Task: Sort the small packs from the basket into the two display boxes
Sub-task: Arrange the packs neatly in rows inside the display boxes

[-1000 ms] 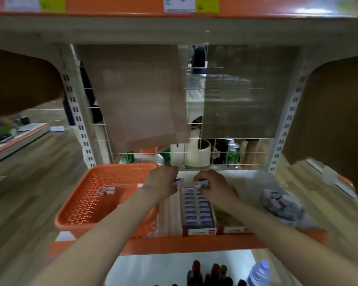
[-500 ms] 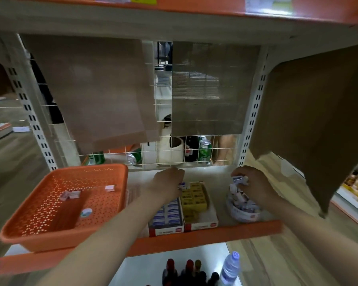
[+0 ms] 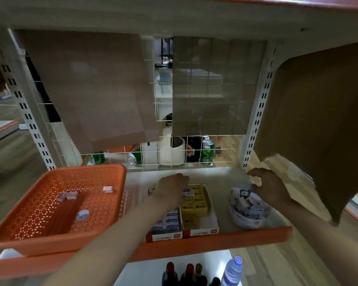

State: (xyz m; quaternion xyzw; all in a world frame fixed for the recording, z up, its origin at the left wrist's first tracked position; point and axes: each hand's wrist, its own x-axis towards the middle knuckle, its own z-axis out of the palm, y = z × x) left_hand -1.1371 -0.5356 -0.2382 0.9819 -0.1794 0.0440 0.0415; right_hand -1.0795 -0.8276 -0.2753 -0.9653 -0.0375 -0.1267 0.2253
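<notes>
An orange perforated basket (image 3: 39, 213) stands on the left of the shelf with a few small packs (image 3: 68, 196) lying in it. Two red-fronted display boxes sit side by side: the left box (image 3: 163, 236) holds blue-white packs, the right box (image 3: 201, 232) yellow ones. My left hand (image 3: 172, 190) hovers over the far end of the boxes and grips small blue-white packs (image 3: 187, 191), whose ends stick out on both sides. My right hand (image 3: 271, 186) hangs relaxed above a clear bowl (image 3: 246, 220) heaped with mixed small packs; I see nothing in it.
The shelf has an orange front lip (image 3: 236, 238) and a wire grid back (image 3: 174, 153) with cans (image 3: 208, 151) behind it. A brown cardboard panel (image 3: 318, 120) hangs close on the right. Dark bottles (image 3: 186, 273) and a water bottle (image 3: 233, 271) stand on the shelf below.
My right hand left the display boxes, carried a pack over to the clear bowl, and now shows none. My left hand stayed over the boxes' far end with its packs.
</notes>
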